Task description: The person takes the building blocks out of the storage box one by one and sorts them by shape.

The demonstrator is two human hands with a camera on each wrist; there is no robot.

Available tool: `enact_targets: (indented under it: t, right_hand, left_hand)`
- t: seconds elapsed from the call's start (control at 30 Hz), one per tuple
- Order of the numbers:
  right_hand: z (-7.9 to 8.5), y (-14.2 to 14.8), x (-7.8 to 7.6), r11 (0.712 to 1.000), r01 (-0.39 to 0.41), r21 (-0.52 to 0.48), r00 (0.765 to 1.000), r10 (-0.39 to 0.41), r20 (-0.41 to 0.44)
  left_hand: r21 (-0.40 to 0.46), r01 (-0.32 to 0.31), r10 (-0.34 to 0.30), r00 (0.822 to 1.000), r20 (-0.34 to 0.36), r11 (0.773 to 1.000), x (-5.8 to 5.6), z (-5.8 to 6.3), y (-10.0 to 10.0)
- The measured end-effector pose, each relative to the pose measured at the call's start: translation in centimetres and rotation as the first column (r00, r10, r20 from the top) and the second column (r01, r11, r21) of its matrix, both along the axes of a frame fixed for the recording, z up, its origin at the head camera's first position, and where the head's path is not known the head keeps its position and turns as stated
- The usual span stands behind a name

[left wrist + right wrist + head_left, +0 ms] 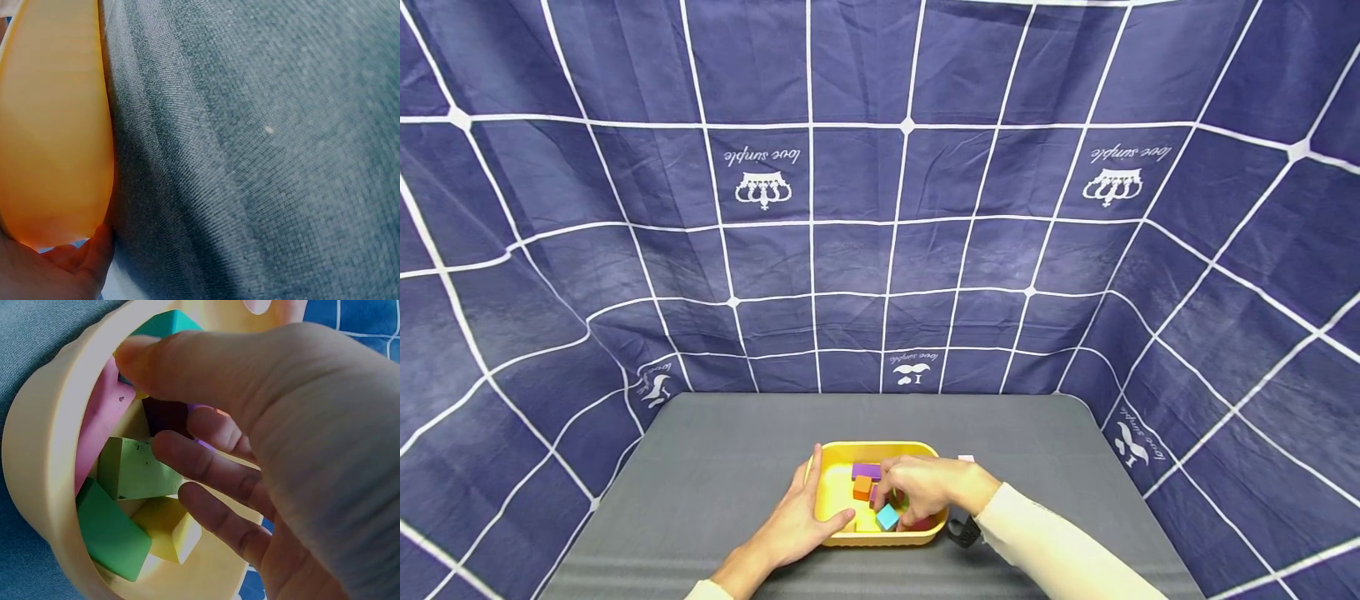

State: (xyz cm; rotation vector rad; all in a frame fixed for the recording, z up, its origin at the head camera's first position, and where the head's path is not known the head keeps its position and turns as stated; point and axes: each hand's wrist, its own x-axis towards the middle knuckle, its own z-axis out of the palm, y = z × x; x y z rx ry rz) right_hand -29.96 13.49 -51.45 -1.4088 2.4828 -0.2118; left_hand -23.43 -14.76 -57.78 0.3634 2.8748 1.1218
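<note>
A yellow plastic tub (880, 540) holds several coloured toy blocks. My left hand (801, 508) grips its left end, the thumb over the near rim and the other fingers along the outside. Inside the tub, my right hand (921, 483) has its thumb and index finger at a light blue block (887, 517), pinching it; the index fingertip is hidden in the right wrist view. Left of the hand lie an orange block (862, 488) and a purple block (866, 472). Beneath the palm are pink (103, 419), light green (147, 469), dark green (112, 531) and yellow (164, 528) blocks.
The tub stands on a grey cloth-covered table (737, 450). Just right of it lies a black object (962, 530), partly behind the right forearm, and a small white thing (966, 457) shows behind the wrist. Blue gridded curtains (865, 258) enclose the table's back and sides.
</note>
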Motion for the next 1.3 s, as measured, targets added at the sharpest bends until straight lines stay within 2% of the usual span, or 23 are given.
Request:
enact_targets:
  t: [0.3, 0.57, 0.93, 1.17, 1.3]
  right_hand:
    - [0.0, -0.1, 0.2, 1.000, 0.008, 0.001, 1.000, -0.008, -0.008]
    - [0.1, 0.3, 0.2, 0.997, 0.012, -0.074, 1.000, -0.011, 0.023]
    - [0.8, 1.6, -0.1, 0.985, 0.088, -0.147, 0.996, -0.089, -0.003]
    - [1.5, 2.9, 0.0, 0.965, 0.090, -0.247, 0.995, -0.079, 0.055]
    - [1.6, 3.6, 0.1, 0.958, 0.133, -0.254, 0.990, -0.119, 0.071]
  left_hand:
    - [-0.002, 0.007, -0.007, 1.000, -0.008, 1.000, 0.0, -0.1, -0.1]
    - [0.003, 0.008, -0.008, 1.000, 0.003, 1.000, 0.0, -0.1, -0.1]
    - [-0.002, 0.006, -0.006, 1.000, -0.007, 1.000, -0.2, 0.0, -0.2]
    - [-0.011, -0.002, 0.002, 1.000, -0.002, 1.000, -0.2, 0.0, 0.0]
    - [-0.011, -0.004, 0.004, 1.000, -0.003, 1.000, -0.2, -0.1, 0.0]
